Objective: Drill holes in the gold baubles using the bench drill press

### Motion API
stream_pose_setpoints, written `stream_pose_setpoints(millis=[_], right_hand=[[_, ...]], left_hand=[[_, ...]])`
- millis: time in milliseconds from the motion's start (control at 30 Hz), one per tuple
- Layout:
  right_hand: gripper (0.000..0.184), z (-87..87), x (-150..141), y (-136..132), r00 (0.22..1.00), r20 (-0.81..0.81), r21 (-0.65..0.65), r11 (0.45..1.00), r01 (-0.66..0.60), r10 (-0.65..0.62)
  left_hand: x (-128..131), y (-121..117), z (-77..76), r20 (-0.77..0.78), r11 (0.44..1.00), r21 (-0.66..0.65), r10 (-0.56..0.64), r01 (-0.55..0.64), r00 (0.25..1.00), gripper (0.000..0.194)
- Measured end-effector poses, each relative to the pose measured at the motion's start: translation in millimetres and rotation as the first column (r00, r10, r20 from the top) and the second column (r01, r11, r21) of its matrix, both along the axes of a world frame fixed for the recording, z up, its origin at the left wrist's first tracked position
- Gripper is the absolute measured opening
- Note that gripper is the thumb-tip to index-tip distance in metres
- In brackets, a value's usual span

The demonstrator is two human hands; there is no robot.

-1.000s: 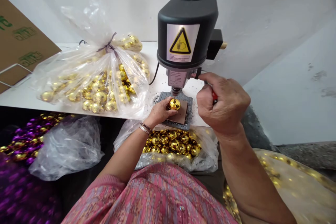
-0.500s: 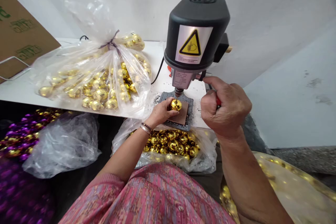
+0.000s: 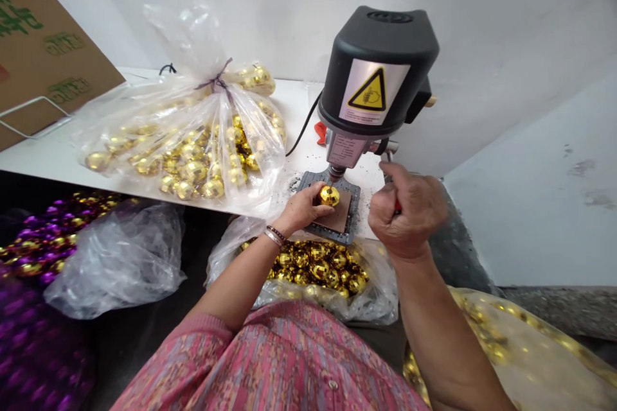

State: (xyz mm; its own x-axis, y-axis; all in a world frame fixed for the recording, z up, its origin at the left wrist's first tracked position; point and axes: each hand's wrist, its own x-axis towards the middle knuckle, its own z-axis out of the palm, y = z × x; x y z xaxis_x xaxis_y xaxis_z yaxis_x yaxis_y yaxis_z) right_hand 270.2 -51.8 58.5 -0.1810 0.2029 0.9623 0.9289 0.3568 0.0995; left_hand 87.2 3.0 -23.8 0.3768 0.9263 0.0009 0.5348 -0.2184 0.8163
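Note:
My left hand (image 3: 304, 207) pinches a shiny gold faceted ball (image 3: 330, 196) between thumb and fingers. The ball sits on a brown board (image 3: 338, 217) on the grey base (image 3: 353, 231) of a small drill press (image 3: 380, 70), right under its chuck (image 3: 337, 172). Whether the bit is inside the ball is too small to tell. Closed round the red-tipped feed handle (image 3: 398, 205) of the press is my right hand (image 3: 409, 210), its index finger stretched towards the metal hub. Most of the handle is hidden by the fingers.
Below the table edge an open plastic bag (image 3: 380, 302) holds many gold balls. A tied clear bag (image 3: 216, 93) of gold balls stands left on the white table (image 3: 29, 148). Purple and gold balls (image 3: 48, 237) lie lower left, and a cardboard box (image 3: 48, 58) leans behind.
The camera view has shifted, so the press sits lower and further right. My right hand has dropped slightly with the feed handle. My left hand still holds the ball under the chuck.

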Motion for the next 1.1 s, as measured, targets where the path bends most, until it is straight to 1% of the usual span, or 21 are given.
stream_pose_setpoints(millis=[100, 167, 200, 267, 333, 367, 400, 467, 567, 700, 767, 833, 900, 933, 1000, 1100], right_hand=[[0.03, -5.9, -1.4, -0.8, 1.0, -0.009, 0.005, 1.0, -0.022, 0.022], [0.028, 1.4, -2.1, 0.4, 0.998, -0.051, 0.008, 1.0, -0.024, 0.024], [0.028, 9.2, -2.1, 1.9, 0.995, -0.092, -0.007, 1.0, -0.03, 0.03], [0.03, 30.9, -1.8, 6.9, 0.979, -0.202, -0.068, 0.996, -0.052, 0.038], [0.036, 54.7, -1.0, 13.2, 0.949, -0.316, -0.144, 0.987, -0.073, 0.024], [0.037, 64.9, -0.8, 16.2, 0.918, -0.397, -0.212, 0.971, -0.107, 0.014], [0.038, 73.0, -0.7, 18.6, 0.891, -0.454, -0.254, 0.958, -0.133, 0.003], [0.039, 81.9, -1.4, 21.7, 0.844, -0.536, -0.301, 0.935, -0.188, -0.004], [0.041, 81.0, -2.9, 22.9, 0.823, -0.567, -0.274, 0.937, -0.219, 0.026], [0.042, 73.5, -1.7, 23.9, 0.821, -0.57, -0.262, 0.943, -0.204, 0.019], [0.043, 71.7, -0.2, 24.3, 0.833, -0.553, -0.269, 0.946, -0.182, 0.003], [0.043, 71.0, 0.8, 24.2, 0.843, -0.537, -0.271, 0.948, -0.166, -0.006], [0.044, 70.3, 1.0, 24.0, 0.847, -0.532, -0.272, 0.951, -0.148, -0.021], [0.045, 69.7, 0.9, 24.1, 0.845, -0.535, -0.271, 0.952, -0.139, -0.029], [0.047, 67.5, 0.5, 24.7, 0.838, -0.544, -0.265, 0.957, -0.116, -0.049], [0.046, 62.8, -0.3, 25.3, 0.821, -0.567, -0.235, 0.968, -0.082, -0.068]], left_hand=[[0.7, -1.2, 2.1, -0.005, 1.0, -0.012, 0.003, -0.004, 1.0, 0.054], [2.2, -2.2, 3.8, -0.009, 0.999, -0.022, 0.026, -0.026, 1.0, 0.05], [3.2, -3.0, 4.5, -0.009, 0.999, -0.024, 0.041, -0.041, 0.999, 0.048], [4.6, -5.5, 5.4, 0.016, 0.998, -0.024, 0.064, -0.063, 0.998, 0.043], [3.3, -10.4, 5.7, 0.093, 0.998, -0.025, 0.067, -0.065, 0.993, 0.042], [1.1, -14.2, 5.8, 0.141, 0.998, -0.029, 0.068, -0.064, 0.988, 0.042], [-2.3, -18.8, 5.9, 0.182, 0.997, -0.036, 0.073, -0.067, 0.981, 0.043], [-12.8, -30.7, 6.4, 0.223, 0.996, -0.044, 0.089, -0.081, 0.971, 0.046], [-33.5, -51.8, 8.4, 0.215, 0.996, -0.017, 0.091, -0.09, 0.972, 0.047], [-59.8, -76.0, 8.6, 0.185, 0.999, 0.011, 0.035, -0.038, 0.982, 0.044], [-70.7, -84.2, 4.3, 0.163, 1.0, 0.005, 0.002, -0.003, 0.987, 0.047], [-80.1, -89.8, -2.9, 0.154, 1.0, 0.001, 0.002, -0.002, 0.988, 0.057], [-87.6, -92.6, -9.8, 0.157, 0.999, 0.004, 0.038, -0.039, 0.987, 0.064], [-90.5, -92.7, -12.0, 0.158, 0.998, 0.002, 0.066, -0.067, 0.985, 0.064], [-94.9, -90.3, -12.7, 0.161, 0.991, -0.014, 0.132, -0.132, 0.978, 0.056], [-100.1, -80.5, -6.6, 0.188, 0.962, -0.015, 0.269, -0.271, 0.945, 0.042]])
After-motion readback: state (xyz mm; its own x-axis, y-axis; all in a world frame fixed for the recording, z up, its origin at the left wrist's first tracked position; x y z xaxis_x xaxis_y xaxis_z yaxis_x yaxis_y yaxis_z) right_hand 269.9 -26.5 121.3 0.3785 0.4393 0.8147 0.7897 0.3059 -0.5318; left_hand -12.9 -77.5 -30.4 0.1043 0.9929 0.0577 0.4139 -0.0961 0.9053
